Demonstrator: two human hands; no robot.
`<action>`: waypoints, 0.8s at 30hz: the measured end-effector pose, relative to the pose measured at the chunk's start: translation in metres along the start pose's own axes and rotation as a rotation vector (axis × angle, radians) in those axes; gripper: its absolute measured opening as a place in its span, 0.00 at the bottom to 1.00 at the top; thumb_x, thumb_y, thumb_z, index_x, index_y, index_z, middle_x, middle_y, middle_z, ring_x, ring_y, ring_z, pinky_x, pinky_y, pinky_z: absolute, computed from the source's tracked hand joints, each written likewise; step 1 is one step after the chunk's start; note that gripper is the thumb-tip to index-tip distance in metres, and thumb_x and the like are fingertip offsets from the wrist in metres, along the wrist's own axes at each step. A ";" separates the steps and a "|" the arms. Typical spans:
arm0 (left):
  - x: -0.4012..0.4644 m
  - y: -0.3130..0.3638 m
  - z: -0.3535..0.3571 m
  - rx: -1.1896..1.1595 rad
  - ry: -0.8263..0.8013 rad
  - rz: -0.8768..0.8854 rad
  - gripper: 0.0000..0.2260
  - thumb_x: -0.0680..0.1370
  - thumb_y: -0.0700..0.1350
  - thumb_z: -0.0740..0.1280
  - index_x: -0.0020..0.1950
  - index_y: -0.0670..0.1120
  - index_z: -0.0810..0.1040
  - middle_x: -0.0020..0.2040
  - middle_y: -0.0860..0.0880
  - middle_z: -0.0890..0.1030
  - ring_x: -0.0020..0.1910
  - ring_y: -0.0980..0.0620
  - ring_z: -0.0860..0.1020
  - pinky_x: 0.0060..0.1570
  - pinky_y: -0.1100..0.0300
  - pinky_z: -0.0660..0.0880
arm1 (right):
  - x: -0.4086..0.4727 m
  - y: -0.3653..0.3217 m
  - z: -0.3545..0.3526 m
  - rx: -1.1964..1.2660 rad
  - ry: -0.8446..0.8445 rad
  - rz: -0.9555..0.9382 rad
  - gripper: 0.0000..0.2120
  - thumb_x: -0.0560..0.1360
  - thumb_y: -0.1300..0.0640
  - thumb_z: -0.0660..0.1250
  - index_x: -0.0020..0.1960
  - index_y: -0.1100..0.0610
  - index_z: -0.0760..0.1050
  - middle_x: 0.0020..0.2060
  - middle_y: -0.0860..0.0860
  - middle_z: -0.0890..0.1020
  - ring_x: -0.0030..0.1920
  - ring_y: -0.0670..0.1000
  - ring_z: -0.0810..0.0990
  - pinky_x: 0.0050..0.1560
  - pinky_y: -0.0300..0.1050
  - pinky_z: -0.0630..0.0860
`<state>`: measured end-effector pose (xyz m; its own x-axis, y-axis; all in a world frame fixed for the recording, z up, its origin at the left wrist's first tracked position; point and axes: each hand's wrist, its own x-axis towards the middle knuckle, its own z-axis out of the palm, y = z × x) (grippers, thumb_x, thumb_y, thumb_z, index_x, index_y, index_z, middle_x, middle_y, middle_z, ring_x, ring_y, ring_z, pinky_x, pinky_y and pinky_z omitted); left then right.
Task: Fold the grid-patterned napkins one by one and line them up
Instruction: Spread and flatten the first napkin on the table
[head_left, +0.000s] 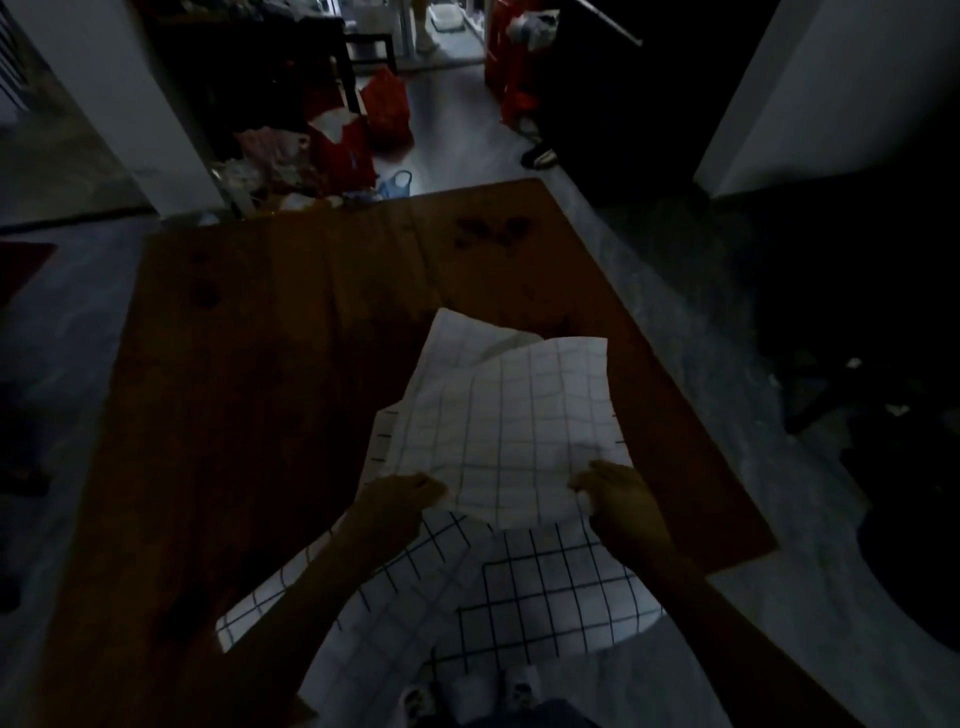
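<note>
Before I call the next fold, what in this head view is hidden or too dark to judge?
- Fingertips of left hand and right hand: curled under the lifted white grid-patterned napkin, so the grip is unclear.
- Count of bolder-grid napkins underneath: overlapped by the arms and the lifted napkin.
- Far corner of the lifted napkin: crumpled and dim.
- Brown wooden table: near edge cut off by the frame.
</note>
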<state>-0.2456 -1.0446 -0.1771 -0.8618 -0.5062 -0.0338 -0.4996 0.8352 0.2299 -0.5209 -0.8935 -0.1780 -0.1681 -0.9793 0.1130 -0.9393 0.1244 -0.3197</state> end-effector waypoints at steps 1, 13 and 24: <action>-0.004 0.000 0.006 -0.011 -0.036 -0.009 0.22 0.56 0.31 0.76 0.48 0.43 0.83 0.42 0.44 0.84 0.35 0.45 0.83 0.29 0.54 0.79 | -0.004 0.001 0.006 0.028 -0.072 0.028 0.22 0.55 0.75 0.76 0.44 0.58 0.82 0.42 0.54 0.85 0.46 0.57 0.83 0.51 0.55 0.78; 0.017 0.002 0.006 0.009 -0.592 -0.129 0.15 0.77 0.41 0.63 0.64 0.47 0.75 0.66 0.47 0.72 0.63 0.50 0.71 0.59 0.61 0.69 | -0.012 0.020 0.011 0.163 -0.742 0.292 0.08 0.76 0.52 0.67 0.46 0.57 0.78 0.40 0.49 0.77 0.39 0.45 0.76 0.39 0.34 0.70; 0.103 -0.025 -0.041 -0.008 -0.240 -0.235 0.12 0.81 0.45 0.59 0.56 0.42 0.78 0.56 0.45 0.79 0.54 0.48 0.76 0.51 0.60 0.69 | 0.038 0.048 -0.035 0.539 -0.450 0.581 0.04 0.77 0.55 0.65 0.46 0.55 0.77 0.38 0.50 0.79 0.37 0.47 0.77 0.35 0.36 0.71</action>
<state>-0.3181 -1.1259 -0.1466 -0.7195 -0.6189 -0.3151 -0.6874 0.6993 0.1959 -0.5830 -0.9190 -0.1563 -0.3324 -0.7696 -0.5452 -0.4572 0.6371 -0.6206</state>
